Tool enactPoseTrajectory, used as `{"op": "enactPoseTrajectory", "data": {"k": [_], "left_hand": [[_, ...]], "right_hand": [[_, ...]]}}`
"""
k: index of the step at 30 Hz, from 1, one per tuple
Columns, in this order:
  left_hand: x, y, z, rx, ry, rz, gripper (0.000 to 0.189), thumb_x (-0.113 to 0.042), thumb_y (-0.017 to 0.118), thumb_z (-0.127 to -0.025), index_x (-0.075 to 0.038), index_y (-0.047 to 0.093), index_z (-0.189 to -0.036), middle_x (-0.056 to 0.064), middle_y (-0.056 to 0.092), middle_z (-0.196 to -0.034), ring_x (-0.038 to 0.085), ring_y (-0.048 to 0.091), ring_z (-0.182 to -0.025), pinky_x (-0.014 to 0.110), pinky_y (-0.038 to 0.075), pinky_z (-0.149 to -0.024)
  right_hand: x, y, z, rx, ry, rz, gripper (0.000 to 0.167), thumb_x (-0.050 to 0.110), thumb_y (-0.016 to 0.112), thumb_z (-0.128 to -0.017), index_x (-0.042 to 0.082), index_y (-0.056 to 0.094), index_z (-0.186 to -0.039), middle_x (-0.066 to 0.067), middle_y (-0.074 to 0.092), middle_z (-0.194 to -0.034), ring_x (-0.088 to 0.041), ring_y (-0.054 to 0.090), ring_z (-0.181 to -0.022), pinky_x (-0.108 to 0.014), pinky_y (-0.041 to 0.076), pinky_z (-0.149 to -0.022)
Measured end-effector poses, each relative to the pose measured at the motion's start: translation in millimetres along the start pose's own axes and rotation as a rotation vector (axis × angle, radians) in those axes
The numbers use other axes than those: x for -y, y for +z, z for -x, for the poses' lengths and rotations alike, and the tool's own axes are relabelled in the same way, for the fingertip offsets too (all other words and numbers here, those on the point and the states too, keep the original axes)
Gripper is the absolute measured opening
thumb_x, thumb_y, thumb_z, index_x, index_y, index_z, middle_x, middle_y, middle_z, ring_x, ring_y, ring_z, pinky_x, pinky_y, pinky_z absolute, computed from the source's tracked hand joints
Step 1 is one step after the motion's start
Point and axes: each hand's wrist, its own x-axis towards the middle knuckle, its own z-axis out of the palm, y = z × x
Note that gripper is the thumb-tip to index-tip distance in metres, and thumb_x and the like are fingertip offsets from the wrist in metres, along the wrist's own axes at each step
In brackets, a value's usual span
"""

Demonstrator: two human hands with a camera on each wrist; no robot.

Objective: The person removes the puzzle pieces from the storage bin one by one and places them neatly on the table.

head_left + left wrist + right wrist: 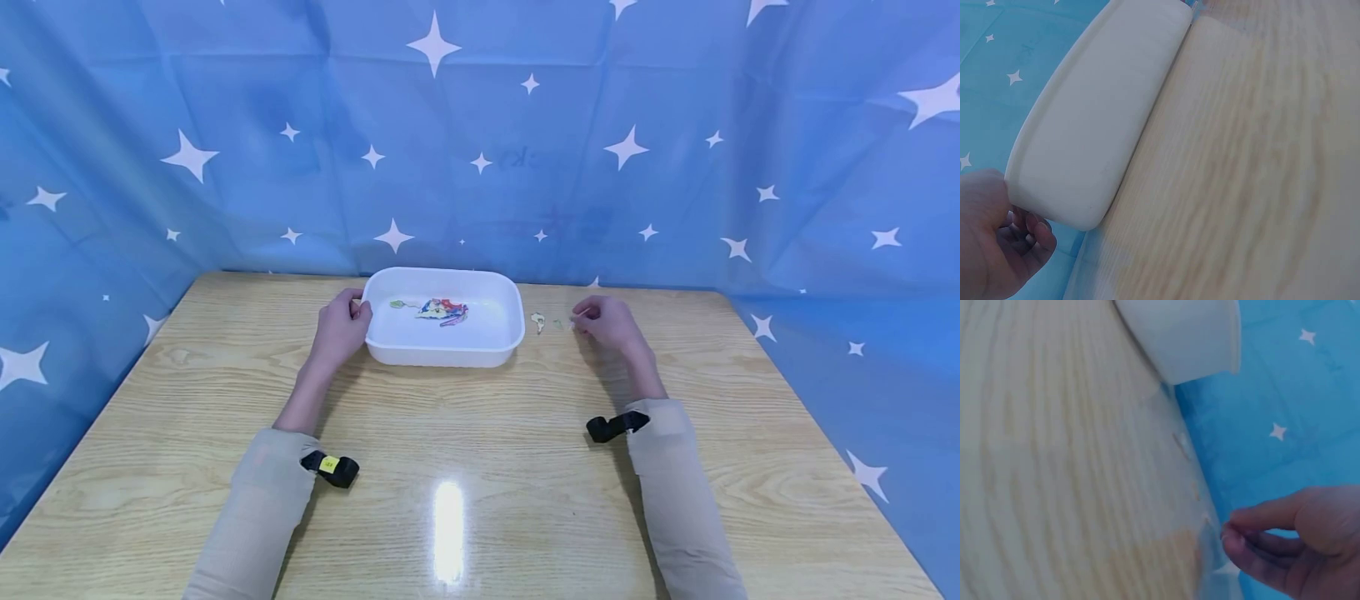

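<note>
A white plastic tub (pixel 446 358) sits at the back of the wooden table, with several colourful flat cut-out stickers (pixel 442 311) lying inside. My left hand (pixel 343 325) grips the tub's left end, thumb at the rim and curled fingers beneath it in the left wrist view. To the right of the tub, my right hand (pixel 609 323) is low over the tabletop, thumb and index fingertips pinched together on a small pale sticker mostly hidden by them. Two more stickers lie between that hand and the tub: a cream one (pixel 538 322) and a tiny greenish one (pixel 557 323).
A blue curtain with white stars (pixel 480 162) hangs right behind the table's back edge. The wooden tabletop (pixel 510 433) stretches in front of the tub, with a bright light reflection near the front. Black wrist straps (pixel 617 427) sit over both pale sleeves.
</note>
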Motion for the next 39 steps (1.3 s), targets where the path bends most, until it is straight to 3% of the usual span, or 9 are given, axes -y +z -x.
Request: {"op": "enactPoseTrajectory", "data": {"k": [4, 10, 19, 25, 31, 39], "left_hand": [[0.4, 0.5, -0.1, -0.003, 0.001, -0.003, 0.041, -0.014, 0.047, -0.104, 0.009, 0.052, -0.137, 0.011, 0.050, -0.082, 0.021, 0.047, -0.068, 0.031, 0.040, -0.060], [1.1, 0.3, -1.0, -0.008, 0.007, -0.005, 0.041, -0.014, 0.046, -0.104, 0.009, 0.052, -0.137, 0.011, 0.051, -0.083, 0.022, 0.048, -0.068, 0.031, 0.041, -0.061], [1.6, 0.4, -1.7, -0.011, 0.006, -0.007, 0.040, -0.013, 0.046, -0.104, 0.009, 0.053, -0.137, 0.011, 0.050, -0.082, 0.021, 0.047, -0.069, 0.032, 0.040, -0.061], [0.9, 1.0, -1.0, -0.005, 0.001, -0.009, 0.041, -0.013, 0.046, -0.104, 0.009, 0.052, -0.137, 0.011, 0.051, -0.083, 0.022, 0.048, -0.069, 0.032, 0.041, -0.061], [0.7, 1.0, -0.7, -0.005, 0.000, -0.011, 0.040, -0.013, 0.046, -0.104, 0.009, 0.052, -0.137, 0.011, 0.051, -0.083, 0.022, 0.048, -0.070, 0.031, 0.041, -0.061], [-0.9, 1.0, -0.3, 0.000, -0.018, -0.012, 0.041, -0.013, 0.046, -0.104, 0.009, 0.051, -0.138, 0.012, 0.051, -0.084, 0.022, 0.049, -0.071, 0.031, 0.041, -0.062]], "right_hand": [[9, -1, 0.0, -0.064, -0.059, -0.055, 0.028, 0.008, 0.057, -0.101, -0.008, 0.064, -0.123, -0.023, 0.069, -0.096, -0.035, 0.066, -0.084, -0.030, 0.047, -0.065], [38, 1, 1.7, -0.140, -0.133, -0.138, 0.024, 0.005, 0.059, -0.100, -0.007, 0.064, -0.120, -0.023, 0.069, -0.095, -0.035, 0.068, -0.084, -0.039, 0.056, -0.070], [80, 18, 1.2, -0.149, -0.265, -0.172, 0.025, 0.008, 0.064, -0.097, -0.004, 0.067, -0.119, -0.019, 0.070, -0.100, -0.032, 0.068, -0.091, -0.041, 0.055, -0.078], [101, 36, -3.3, -0.112, -0.303, -0.186, 0.028, 0.011, 0.066, -0.097, -0.002, 0.067, -0.122, -0.016, 0.070, -0.105, -0.030, 0.068, -0.097, -0.042, 0.054, -0.087], [120, 59, -12.3, -0.037, -0.323, -0.211, 0.029, 0.012, 0.066, -0.097, -0.002, 0.065, -0.123, -0.016, 0.069, -0.109, -0.028, 0.067, -0.100, -0.039, 0.054, -0.089], [137, 84, -30.6, 0.058, -0.254, -0.123, 0.041, 0.009, 0.070, -0.093, -0.009, 0.059, -0.128, -0.024, 0.064, -0.119, -0.034, 0.066, -0.105, -0.038, 0.051, -0.095]]}}
